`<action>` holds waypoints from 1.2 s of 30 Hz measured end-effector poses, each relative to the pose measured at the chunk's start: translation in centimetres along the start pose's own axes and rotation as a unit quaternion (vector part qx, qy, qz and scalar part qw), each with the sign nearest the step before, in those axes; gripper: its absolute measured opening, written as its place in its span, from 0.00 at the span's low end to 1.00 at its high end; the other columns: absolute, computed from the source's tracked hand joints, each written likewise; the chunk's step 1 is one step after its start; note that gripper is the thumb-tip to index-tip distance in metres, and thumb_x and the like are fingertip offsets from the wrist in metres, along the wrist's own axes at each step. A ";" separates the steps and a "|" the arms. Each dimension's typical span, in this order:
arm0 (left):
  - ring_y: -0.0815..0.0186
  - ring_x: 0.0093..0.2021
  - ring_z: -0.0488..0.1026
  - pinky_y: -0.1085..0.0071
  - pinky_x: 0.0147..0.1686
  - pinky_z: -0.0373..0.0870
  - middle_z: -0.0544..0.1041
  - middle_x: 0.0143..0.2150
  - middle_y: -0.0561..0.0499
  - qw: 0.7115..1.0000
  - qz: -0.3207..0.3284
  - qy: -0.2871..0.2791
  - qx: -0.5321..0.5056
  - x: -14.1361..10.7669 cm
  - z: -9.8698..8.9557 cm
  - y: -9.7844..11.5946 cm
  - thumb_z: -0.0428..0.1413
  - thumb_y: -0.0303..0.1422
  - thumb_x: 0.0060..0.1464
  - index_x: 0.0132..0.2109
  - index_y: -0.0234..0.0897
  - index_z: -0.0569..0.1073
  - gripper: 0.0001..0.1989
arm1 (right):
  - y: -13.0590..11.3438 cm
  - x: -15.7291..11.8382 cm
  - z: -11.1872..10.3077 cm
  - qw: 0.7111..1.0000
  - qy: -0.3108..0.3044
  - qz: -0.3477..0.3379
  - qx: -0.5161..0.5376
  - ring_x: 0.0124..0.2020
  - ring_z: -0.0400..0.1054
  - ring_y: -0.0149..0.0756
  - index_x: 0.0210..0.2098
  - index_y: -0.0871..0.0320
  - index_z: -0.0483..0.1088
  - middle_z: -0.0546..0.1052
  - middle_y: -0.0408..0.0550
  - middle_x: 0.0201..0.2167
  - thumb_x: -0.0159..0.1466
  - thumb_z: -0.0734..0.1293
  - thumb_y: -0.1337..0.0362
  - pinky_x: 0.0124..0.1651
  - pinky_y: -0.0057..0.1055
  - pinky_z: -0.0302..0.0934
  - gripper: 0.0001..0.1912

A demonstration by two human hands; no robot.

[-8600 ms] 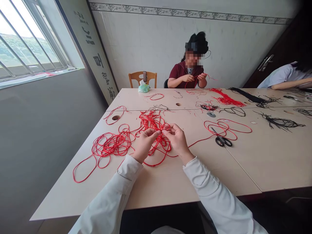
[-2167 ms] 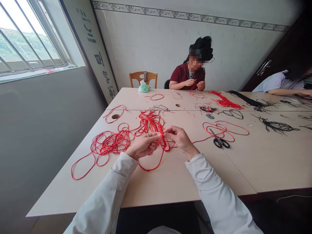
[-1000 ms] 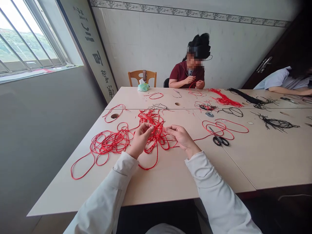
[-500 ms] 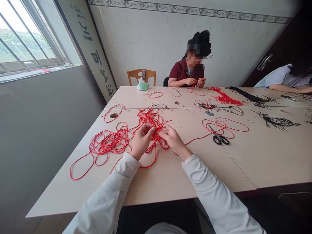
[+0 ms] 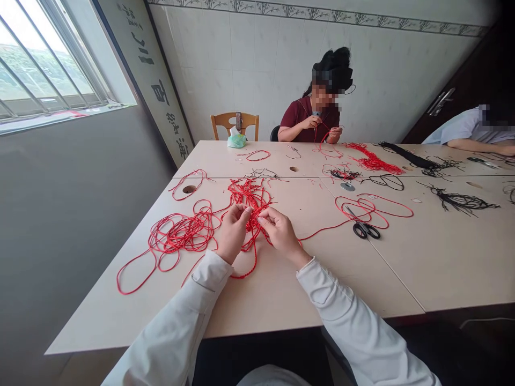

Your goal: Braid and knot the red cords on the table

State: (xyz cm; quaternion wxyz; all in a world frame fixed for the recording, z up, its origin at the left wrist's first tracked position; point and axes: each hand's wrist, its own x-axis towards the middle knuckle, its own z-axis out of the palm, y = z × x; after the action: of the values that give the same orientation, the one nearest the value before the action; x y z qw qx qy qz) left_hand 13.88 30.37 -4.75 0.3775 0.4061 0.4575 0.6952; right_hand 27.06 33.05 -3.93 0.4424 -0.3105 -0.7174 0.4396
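Straight ahead on the bench (image 5: pixel 257 308) sits the pile of braided red cords (image 5: pixel 252 197), long axis running away from the body, the far ends leaning slightly left, loops curling back to the near side. The left hand (image 5: pixel 234 229) pinches into it, thumb against finger! The right hand (image 5: pixel 280 229) is pinched too, fingertips just beside; whether on a strand, I can't tell. Both hide part of the middle. Left, a red tangle (image 5: pixel 183 236); right, scissors (image 5: pixel 365 227), blades aimed away and leftward; farther right, black cords (image 5: pixel 462 201).
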 end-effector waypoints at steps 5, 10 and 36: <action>0.74 0.30 0.65 0.76 0.33 0.62 0.69 0.30 0.56 0.996 -0.021 0.021 -0.082 0.3 0.1 -0.5 0.61 0.36 0.50 0.34 0.36 0.70 0.10 | -0.9 0.0 -0.1 1.000 0.008 0.004 0.015 0.23 0.54 0.29 0.28 0.56 0.65 0.63 0.39 0.22 0.62 0.63 0.58 0.27 0.27 0.51 0.10; 0.74 0.32 0.68 0.76 0.37 0.66 0.71 0.33 0.55 0.981 -0.109 -0.004 -0.159 -0.4 0.6 0.3 0.64 0.36 0.46 0.34 0.36 0.70 0.12 | -0.3 0.3 -0.6 0.999 0.027 0.034 0.022 0.25 0.61 0.32 0.33 0.58 0.71 0.70 0.43 0.24 0.61 0.64 0.56 0.30 0.28 0.57 0.11; 0.69 0.28 0.67 0.72 0.31 0.64 0.72 0.25 0.52 0.993 -0.025 -0.081 0.087 0.3 -0.5 0.2 0.60 0.44 0.51 0.28 0.34 0.75 0.16 | 0.4 0.7 -1.9 0.995 0.023 -0.002 -0.095 0.22 0.55 0.30 0.27 0.56 0.66 0.65 0.41 0.20 0.63 0.62 0.57 0.27 0.28 0.50 0.11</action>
State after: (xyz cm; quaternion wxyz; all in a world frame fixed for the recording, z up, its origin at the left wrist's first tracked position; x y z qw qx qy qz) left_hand 13.32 30.47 -4.63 0.3936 0.4810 0.4943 0.6078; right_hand 28.56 34.47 -3.67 0.4284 -0.3599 -0.7461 0.3610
